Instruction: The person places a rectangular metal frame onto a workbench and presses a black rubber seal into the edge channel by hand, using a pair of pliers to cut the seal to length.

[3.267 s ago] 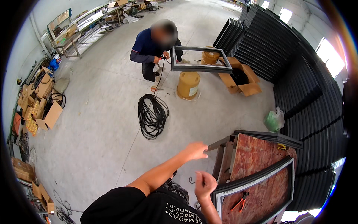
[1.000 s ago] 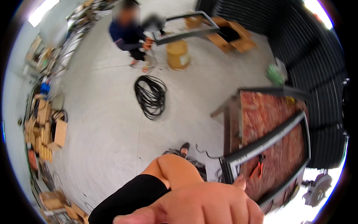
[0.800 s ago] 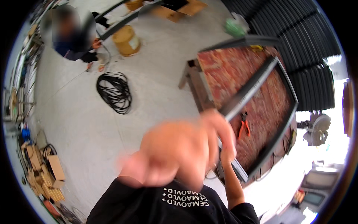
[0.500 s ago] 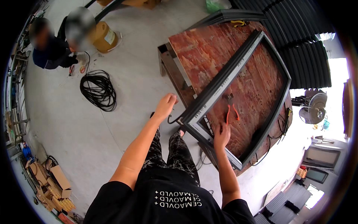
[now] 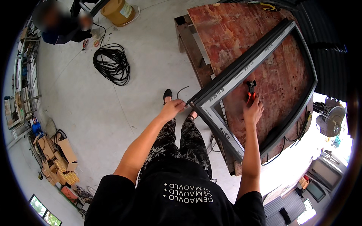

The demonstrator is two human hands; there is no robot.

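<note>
A dark metal window frame (image 5: 230,83) with pale printed film lies slanted across a worn red-brown wooden tabletop (image 5: 218,37). At its near left corner my left hand (image 5: 174,109) is closed in a pinch on a thin black rubber strip (image 5: 182,89), whose curved free end rises beyond the fingers. Inside the frame's opening my right hand (image 5: 253,112) grips the orange handles of end-cutting pliers (image 5: 251,90). The jaws point away from me, raised slightly or resting on the wood; I cannot tell which.
Yellow-handled pliers (image 5: 268,6) lie at the table's far edge. A coil of black rubber strip (image 5: 111,64) is on the floor at left, near a crouching person (image 5: 60,26) and a yellow bucket (image 5: 118,12). Cables hang by the table's right side; a fan (image 5: 332,121) stands beyond.
My right hand has picked up the orange-handled pliers from the tabletop. My left hand has moved to the frame's corner and taken the black strip. The view has shifted.
</note>
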